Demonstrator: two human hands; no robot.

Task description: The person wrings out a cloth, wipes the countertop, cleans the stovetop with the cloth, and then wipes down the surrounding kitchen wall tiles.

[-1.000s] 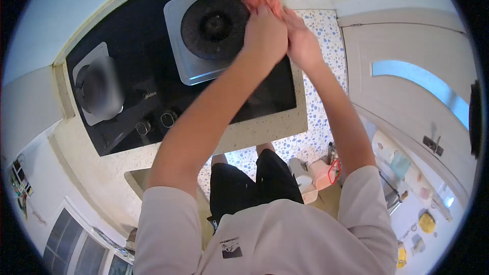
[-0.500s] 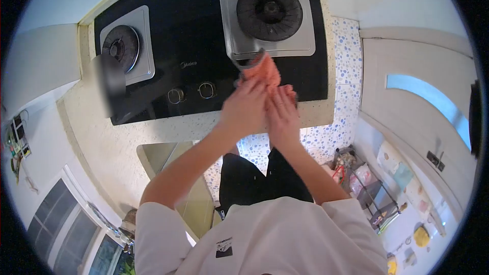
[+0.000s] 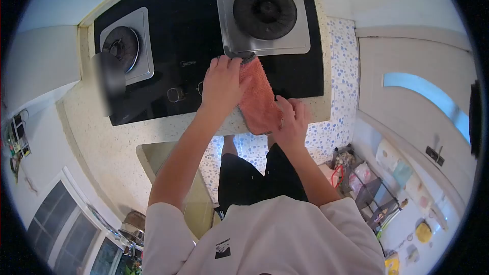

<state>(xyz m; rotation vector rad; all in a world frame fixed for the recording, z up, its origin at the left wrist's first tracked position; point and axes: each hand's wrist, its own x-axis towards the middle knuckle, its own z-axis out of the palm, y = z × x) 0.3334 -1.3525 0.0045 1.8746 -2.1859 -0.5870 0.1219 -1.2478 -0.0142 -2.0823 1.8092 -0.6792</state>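
A coral-pink cloth (image 3: 259,99) with a dark grey edge stretches between my two hands over the front of the black glass hob (image 3: 178,30). My left hand (image 3: 223,82) grips its upper left end, just below the metal plate of the right burner (image 3: 265,11). Lower down and to the right, my right hand (image 3: 292,122) holds the opposite end with bent fingers, above the counter's front edge. Partly behind my left hand is one control knob; the other knob (image 3: 175,94) shows beside it.
The left burner (image 3: 121,48) sits on its own metal plate, partly behind a blurred grey patch. A sink (image 3: 168,158) is set in the speckled counter (image 3: 97,127) at lower left. A rack with bags (image 3: 364,183) stands at lower right, near a door (image 3: 407,86).
Both hands have come from the right burner's far right corner to the hob's front with the cloth. Since half a second ago they have moved apart, and the bunched cloth is spread out.
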